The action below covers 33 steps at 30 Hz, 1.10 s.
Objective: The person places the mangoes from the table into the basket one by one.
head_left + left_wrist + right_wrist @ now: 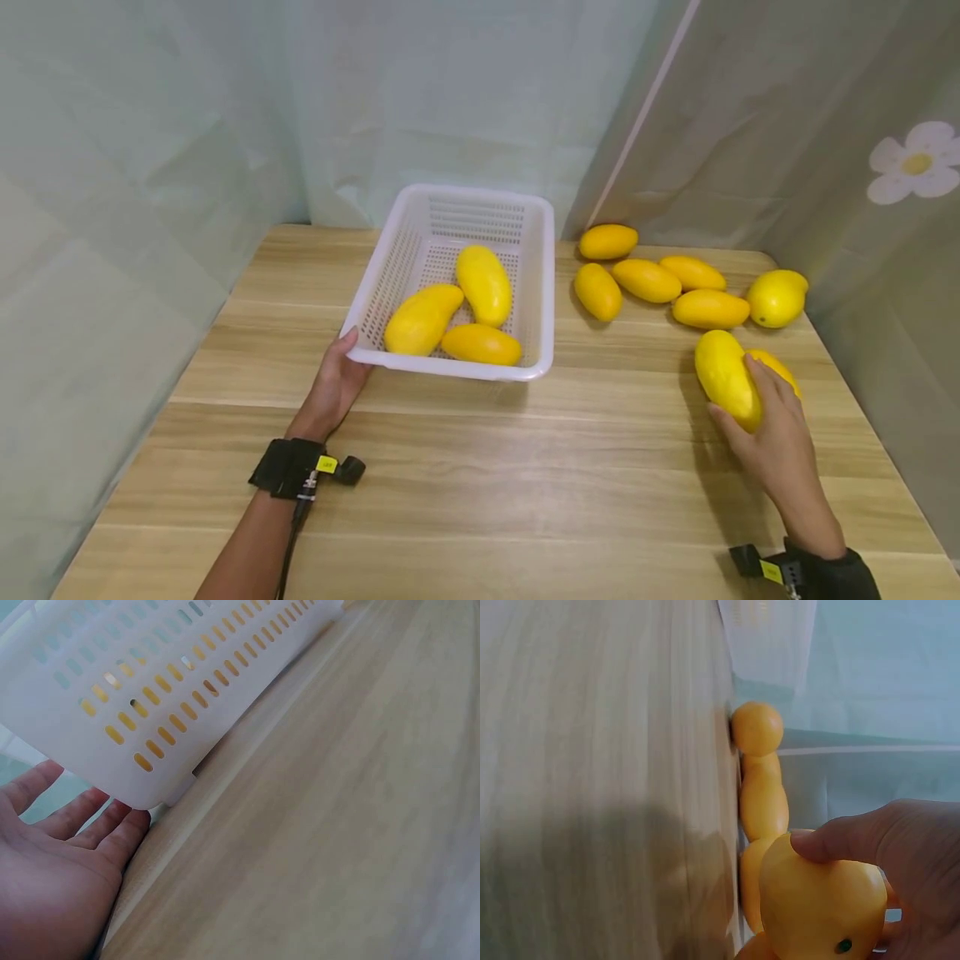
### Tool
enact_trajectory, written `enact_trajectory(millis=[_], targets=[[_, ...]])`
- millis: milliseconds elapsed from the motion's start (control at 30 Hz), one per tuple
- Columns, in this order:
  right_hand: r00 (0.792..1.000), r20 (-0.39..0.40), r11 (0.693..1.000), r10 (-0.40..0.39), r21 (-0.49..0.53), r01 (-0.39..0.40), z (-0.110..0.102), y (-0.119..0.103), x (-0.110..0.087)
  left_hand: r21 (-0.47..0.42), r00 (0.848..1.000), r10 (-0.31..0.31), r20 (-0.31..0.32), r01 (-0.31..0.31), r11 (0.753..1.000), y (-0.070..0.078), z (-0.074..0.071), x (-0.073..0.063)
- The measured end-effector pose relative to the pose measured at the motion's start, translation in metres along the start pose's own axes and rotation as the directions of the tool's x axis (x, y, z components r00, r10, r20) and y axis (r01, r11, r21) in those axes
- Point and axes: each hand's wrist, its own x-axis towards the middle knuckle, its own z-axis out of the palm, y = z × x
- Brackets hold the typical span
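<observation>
Though only wrist-visible, held mango's (814, 896) spot (844, 946)

The left hand (337, 387) reaches forward, fingers (71, 814) extended; the right hand (776, 437) curls in a grip.

- The basket (480, 218) is showing plain white, with rows of small slots patterning its walls.
- The mangoes inside (483, 287) are looking yellow, one leaning to orange.
- The front mango (722, 375) is showing bright yellow, and bearing a dark green spot (844, 946).
- The table (525, 492) is displaying light brown wood grain.
- The curtain (480, 75) is appearing pale blue-green; a flower (917, 163) is showing white petals, yellow centre.
- The wristbands (288, 468) are appearing black, with yellow labels (327, 464).
</observation>
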Motion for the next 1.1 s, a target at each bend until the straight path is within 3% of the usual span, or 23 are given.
enact_trajectory(millis=[567,867,1100], targets=[[1.0,-0.002,1.0,-0.009,0.011,0.009,-0.004,-0.02,0.012,0.002,1.0,0.001,-0.012,-0.001,1.0,0.005,0.003,-0.003],[0.988,-0.07,0.989,-0.138,0.039,0.141,-0.009,-0.038,0.023,-0.004,1.0,0.003,-0.001,-0.003,1.0,0.006,0.005,-0.005],[0.983,-0.075,0.984,-0.166,0.051,0.17,-0.01,-0.053,0.029,-0.007,1.0,-0.013,-0.007,0.012,1.0,0.008,0.007,-0.006]])
